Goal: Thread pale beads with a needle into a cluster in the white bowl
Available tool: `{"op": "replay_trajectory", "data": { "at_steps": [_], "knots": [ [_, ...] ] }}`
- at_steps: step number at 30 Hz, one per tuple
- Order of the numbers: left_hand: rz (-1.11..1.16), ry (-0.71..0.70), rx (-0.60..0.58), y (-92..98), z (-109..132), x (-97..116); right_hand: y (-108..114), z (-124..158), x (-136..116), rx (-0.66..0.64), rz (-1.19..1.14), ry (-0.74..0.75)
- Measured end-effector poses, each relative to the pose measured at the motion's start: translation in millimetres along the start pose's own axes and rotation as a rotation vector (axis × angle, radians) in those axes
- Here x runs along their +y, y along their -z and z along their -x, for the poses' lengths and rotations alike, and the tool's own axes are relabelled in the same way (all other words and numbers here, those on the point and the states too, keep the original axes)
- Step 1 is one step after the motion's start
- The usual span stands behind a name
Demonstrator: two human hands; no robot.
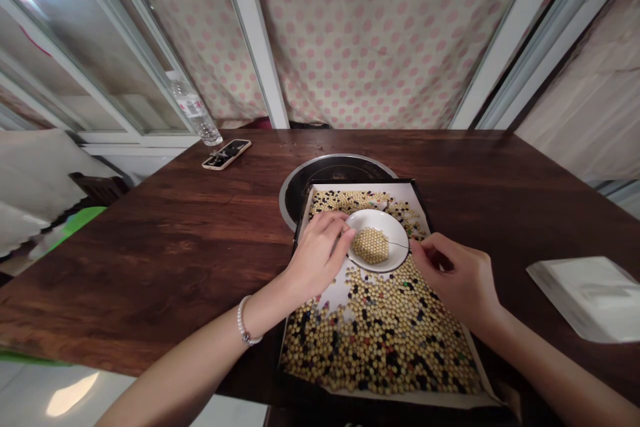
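Observation:
A small white bowl (pixel 371 215) sits over the bead-filled tray, with a patch of pale yellow beads (pixel 371 245) gathered on its left side. My left hand (pixel 320 247) grips the bowl's left rim, thumb and fingers closed on it. At the bowl's right edge my right hand (pixel 453 273) pinches a thin dark wire (pixel 399 243), which reaches across the bowl to the beads. Whether its tip passes through a bead is too small to tell. Beneath both hands is the shallow dark-edged tray (pixel 360 181), lined in white and spread with yellow, black and a few coloured beads.
A round dark inset plate (pixel 340 165) lies behind the tray on the brown wooden table (pixel 200 247). Toward the back left are a phone (pixel 227 155) and a clear water bottle (pixel 195 110). A white packet (pixel 590 297) rests at the right.

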State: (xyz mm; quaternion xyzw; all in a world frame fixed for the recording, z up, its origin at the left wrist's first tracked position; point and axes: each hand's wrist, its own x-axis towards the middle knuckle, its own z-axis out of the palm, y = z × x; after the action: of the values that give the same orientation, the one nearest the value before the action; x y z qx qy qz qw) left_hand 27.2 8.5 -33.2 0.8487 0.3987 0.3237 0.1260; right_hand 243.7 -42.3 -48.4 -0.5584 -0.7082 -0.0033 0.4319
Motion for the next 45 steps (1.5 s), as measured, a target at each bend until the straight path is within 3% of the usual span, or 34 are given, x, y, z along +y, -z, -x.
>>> {"op": "replay_trajectory", "data": {
  "at_steps": [45],
  "knots": [
    [-0.003, 0.007, -0.028, -0.4, 0.0, 0.5, -0.3, -0.6, 3.6, -0.029, -0.034, -0.001]
  ]
}}
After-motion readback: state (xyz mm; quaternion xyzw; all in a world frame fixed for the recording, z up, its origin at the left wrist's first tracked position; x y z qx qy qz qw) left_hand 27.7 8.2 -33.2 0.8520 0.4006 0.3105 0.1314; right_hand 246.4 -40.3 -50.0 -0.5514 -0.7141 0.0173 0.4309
